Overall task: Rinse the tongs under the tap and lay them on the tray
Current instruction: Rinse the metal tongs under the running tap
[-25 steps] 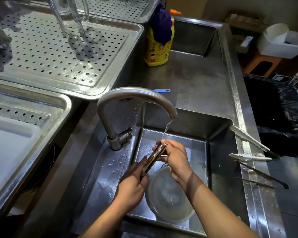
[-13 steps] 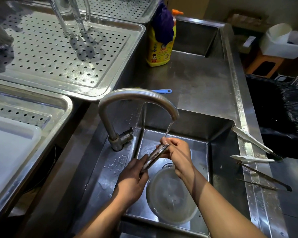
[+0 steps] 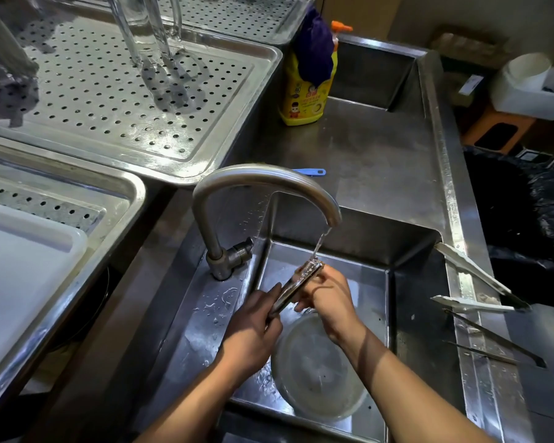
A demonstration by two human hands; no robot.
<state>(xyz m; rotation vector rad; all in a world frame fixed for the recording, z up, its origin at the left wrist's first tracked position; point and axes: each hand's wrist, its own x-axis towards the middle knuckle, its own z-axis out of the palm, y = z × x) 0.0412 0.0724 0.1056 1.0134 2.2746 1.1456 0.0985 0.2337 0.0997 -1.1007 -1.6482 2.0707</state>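
Observation:
A pair of metal tongs (image 3: pixel 296 285) slants up to the right over the sink basin (image 3: pixel 410 302), its upper end in the water falling from the curved tap (image 3: pixel 263 179). My left hand (image 3: pixel 253 327) grips the lower end. My right hand (image 3: pixel 328 295) pinches the upper part just under the stream. A perforated steel tray (image 3: pixel 224 123) lies at the back left with clear glass tongs (image 3: pixel 155 43) on it. Parts of the metal tongs are hidden by my fingers.
A round clear bowl (image 3: pixel 317 366) sits in the basin below my hands. More tongs, white (image 3: pixel 470 282) and metal (image 3: pixel 493 343), lie on the sink's right rim. A yellow detergent bottle (image 3: pixel 304 91), a blue tool (image 3: pixel 311 171), a white board (image 3: pixel 20 276) at left and a black bin bag (image 3: pixel 525 225) at right are nearby.
Both hands hold the tongs under the stream as before. My right hand has shifted slightly along the upper end.

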